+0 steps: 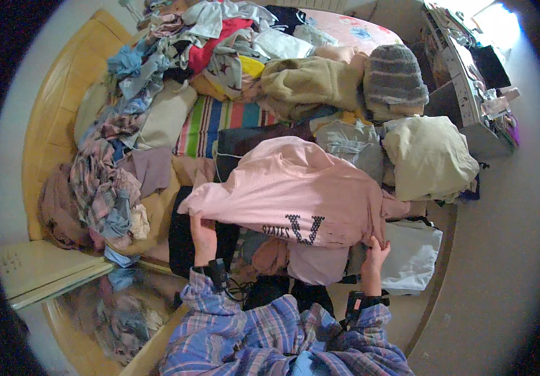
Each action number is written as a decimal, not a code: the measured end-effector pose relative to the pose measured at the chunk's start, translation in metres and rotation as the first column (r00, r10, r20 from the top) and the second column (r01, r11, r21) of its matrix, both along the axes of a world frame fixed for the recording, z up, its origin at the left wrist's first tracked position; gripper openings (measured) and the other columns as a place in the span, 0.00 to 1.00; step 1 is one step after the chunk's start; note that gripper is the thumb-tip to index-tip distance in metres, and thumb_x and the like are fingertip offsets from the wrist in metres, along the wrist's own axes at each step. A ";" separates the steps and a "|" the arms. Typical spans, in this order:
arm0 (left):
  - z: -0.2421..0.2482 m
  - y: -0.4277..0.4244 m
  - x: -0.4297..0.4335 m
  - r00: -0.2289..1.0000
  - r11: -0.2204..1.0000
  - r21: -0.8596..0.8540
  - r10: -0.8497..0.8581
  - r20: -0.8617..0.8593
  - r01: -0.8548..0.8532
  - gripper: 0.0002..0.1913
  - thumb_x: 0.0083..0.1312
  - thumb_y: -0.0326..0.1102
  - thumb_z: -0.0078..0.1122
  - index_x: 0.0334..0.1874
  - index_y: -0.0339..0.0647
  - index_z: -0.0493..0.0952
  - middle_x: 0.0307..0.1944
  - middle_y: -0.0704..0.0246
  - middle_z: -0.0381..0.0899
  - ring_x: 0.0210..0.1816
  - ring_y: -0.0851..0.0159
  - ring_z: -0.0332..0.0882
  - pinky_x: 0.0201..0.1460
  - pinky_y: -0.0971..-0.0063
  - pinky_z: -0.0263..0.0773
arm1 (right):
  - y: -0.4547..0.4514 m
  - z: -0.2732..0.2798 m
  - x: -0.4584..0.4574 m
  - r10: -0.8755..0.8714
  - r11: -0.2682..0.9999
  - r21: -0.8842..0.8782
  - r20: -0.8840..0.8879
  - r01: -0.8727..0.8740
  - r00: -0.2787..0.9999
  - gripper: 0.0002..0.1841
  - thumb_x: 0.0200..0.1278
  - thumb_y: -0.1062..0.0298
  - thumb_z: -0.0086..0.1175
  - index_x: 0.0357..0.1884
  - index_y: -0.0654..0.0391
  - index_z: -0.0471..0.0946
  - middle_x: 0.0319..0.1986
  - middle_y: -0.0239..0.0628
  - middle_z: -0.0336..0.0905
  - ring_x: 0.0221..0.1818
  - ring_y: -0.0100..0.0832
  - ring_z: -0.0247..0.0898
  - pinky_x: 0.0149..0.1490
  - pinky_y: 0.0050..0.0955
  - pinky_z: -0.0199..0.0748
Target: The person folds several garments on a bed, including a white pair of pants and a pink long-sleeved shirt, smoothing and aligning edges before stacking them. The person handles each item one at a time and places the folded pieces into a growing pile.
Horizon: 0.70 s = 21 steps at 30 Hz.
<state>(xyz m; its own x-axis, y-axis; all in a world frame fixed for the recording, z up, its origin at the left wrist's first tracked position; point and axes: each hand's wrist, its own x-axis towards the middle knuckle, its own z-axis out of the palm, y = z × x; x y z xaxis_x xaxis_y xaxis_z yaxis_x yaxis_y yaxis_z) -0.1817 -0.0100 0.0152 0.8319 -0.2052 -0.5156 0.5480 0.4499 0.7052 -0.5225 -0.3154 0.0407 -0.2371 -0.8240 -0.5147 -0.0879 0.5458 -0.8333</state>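
Observation:
A pink printed T-shirt (293, 188) is stretched out between my hands in front of me, neckline away from me, lettering on its near part. My left hand (203, 235) grips its left side, the fingers mostly hidden under the cloth. On the right, my right hand (375, 251) pinches the shirt's near right edge between thumb and fingers. Beneath and nearer to me lie a pale pink garment (319, 265) and a salmon-coloured cloth (270, 256). Beyond the shirt lies a dark garment (256, 139).
Crumpled clothes (105, 174) heap along the left by a wooden headboard (63, 108). Folded piles stand at the right, among them a cream garment (432, 155) and a grey striped knit (394, 80). A white folded garment (406, 256) lies near right. A cluttered desk (467, 94) stands far right.

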 end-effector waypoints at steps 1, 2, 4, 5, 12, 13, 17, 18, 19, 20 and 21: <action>0.003 0.003 0.003 0.998 0.998 -0.067 0.019 0.061 -0.015 0.20 0.63 0.41 0.53 0.57 0.44 0.68 0.54 0.69 0.69 0.54 0.66 0.68 0.59 0.68 0.62 | -0.001 0.000 0.000 -0.007 1.000 0.023 0.001 0.007 1.000 0.44 0.51 0.71 0.61 0.66 0.63 0.46 0.58 0.47 0.60 0.54 0.40 0.63 0.54 0.34 0.68; 0.005 0.008 0.010 1.000 0.994 -0.104 0.027 -0.005 -0.028 0.20 0.64 0.40 0.52 0.57 0.43 0.68 0.54 0.69 0.70 0.55 0.66 0.66 0.60 0.67 0.61 | -0.002 -0.001 -0.001 -0.014 0.999 0.047 0.002 0.014 1.000 0.44 0.50 0.71 0.61 0.66 0.64 0.46 0.58 0.47 0.60 0.54 0.40 0.63 0.54 0.34 0.68; 0.004 0.020 0.017 0.999 0.998 0.049 -0.034 0.025 0.033 0.21 0.63 0.40 0.52 0.58 0.43 0.68 0.54 0.68 0.70 0.56 0.64 0.66 0.60 0.66 0.61 | -0.005 -0.007 -0.002 -0.001 0.998 0.059 -0.010 0.002 1.000 0.43 0.50 0.71 0.61 0.65 0.65 0.47 0.57 0.47 0.60 0.54 0.40 0.64 0.53 0.35 0.69; 0.002 0.025 0.022 0.999 0.999 0.051 0.003 -0.041 -0.001 0.21 0.63 0.38 0.53 0.58 0.42 0.67 0.55 0.66 0.70 0.57 0.62 0.65 0.61 0.66 0.61 | -0.007 -0.012 -0.003 0.020 0.999 0.045 -0.023 -0.019 1.000 0.42 0.50 0.71 0.61 0.64 0.66 0.48 0.57 0.47 0.60 0.54 0.40 0.64 0.52 0.35 0.70; 0.021 0.025 0.032 0.916 0.840 0.438 0.155 0.370 -0.319 0.29 0.58 0.26 0.56 0.64 0.43 0.60 0.57 0.60 0.66 0.57 0.59 0.67 0.58 0.66 0.66 | -0.023 -0.045 -0.006 -0.178 0.968 0.120 -0.301 0.222 0.937 0.32 0.50 0.65 0.62 0.57 0.62 0.62 0.33 0.33 0.74 0.28 0.27 0.69 0.25 0.24 0.60; 0.023 0.022 0.031 0.812 0.791 0.463 0.072 0.579 -0.400 0.30 0.59 0.26 0.56 0.64 0.43 0.59 0.58 0.60 0.66 0.56 0.58 0.68 0.57 0.66 0.67 | -0.024 -0.044 -0.008 -0.169 0.963 0.177 -0.184 0.202 0.968 0.26 0.51 0.64 0.62 0.51 0.60 0.66 0.31 0.31 0.73 0.26 0.26 0.67 0.25 0.24 0.59; 0.022 0.016 0.036 0.945 0.883 0.348 0.325 0.031 -0.315 0.26 0.63 0.29 0.54 0.64 0.42 0.61 0.58 0.62 0.67 0.56 0.60 0.68 0.55 0.72 0.67 | -0.018 -0.031 -0.011 -0.122 0.949 0.304 0.133 0.077 0.984 0.09 0.52 0.62 0.61 0.30 0.52 0.74 0.24 0.25 0.69 0.21 0.23 0.61 0.24 0.21 0.57; 0.023 0.017 0.039 0.935 0.942 0.247 0.281 -0.214 -0.227 0.22 0.64 0.35 0.54 0.60 0.40 0.66 0.56 0.65 0.70 0.55 0.64 0.70 0.55 0.72 0.67 | -0.017 -0.028 -0.010 -0.120 0.939 0.339 0.143 0.066 0.982 0.08 0.52 0.61 0.61 0.26 0.50 0.74 0.23 0.24 0.68 0.20 0.23 0.60 0.24 0.21 0.56; 0.024 0.019 0.042 0.833 0.952 0.073 0.296 -0.468 -0.297 0.19 0.65 0.40 0.54 0.56 0.39 0.71 0.54 0.68 0.72 0.54 0.68 0.71 0.54 0.72 0.68 | -0.016 -0.027 -0.008 -0.121 0.924 0.378 0.154 0.054 0.981 0.07 0.53 0.61 0.61 0.27 0.50 0.74 0.23 0.24 0.68 0.20 0.22 0.60 0.25 0.21 0.57; 0.026 0.021 0.043 0.926 0.980 -0.034 0.172 -0.335 -0.194 0.19 0.65 0.40 0.55 0.56 0.40 0.70 0.54 0.68 0.72 0.53 0.66 0.71 0.54 0.71 0.68 | -0.014 -0.027 -0.006 -0.122 0.908 0.418 0.164 0.043 0.979 0.07 0.54 0.62 0.60 0.28 0.50 0.74 0.23 0.24 0.68 0.20 0.22 0.59 0.26 0.21 0.58; 0.030 0.022 0.043 0.949 0.987 -0.015 0.147 -0.278 -0.157 0.20 0.64 0.40 0.55 0.56 0.41 0.69 0.53 0.67 0.72 0.53 0.65 0.71 0.54 0.69 0.69 | -0.013 -0.028 -0.004 -0.126 0.888 0.458 0.170 0.035 0.977 0.06 0.54 0.62 0.60 0.28 0.49 0.75 0.23 0.23 0.68 0.20 0.21 0.59 0.27 0.21 0.58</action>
<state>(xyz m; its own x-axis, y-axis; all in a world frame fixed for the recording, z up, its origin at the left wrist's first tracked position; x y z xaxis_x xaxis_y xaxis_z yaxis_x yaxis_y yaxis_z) -0.1390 0.0120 0.0455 0.6815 -0.1106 -0.7234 0.6417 0.5656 0.5180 -0.5262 -0.3288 0.0132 -0.1536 -0.4748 -0.8666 0.1071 0.8638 -0.4923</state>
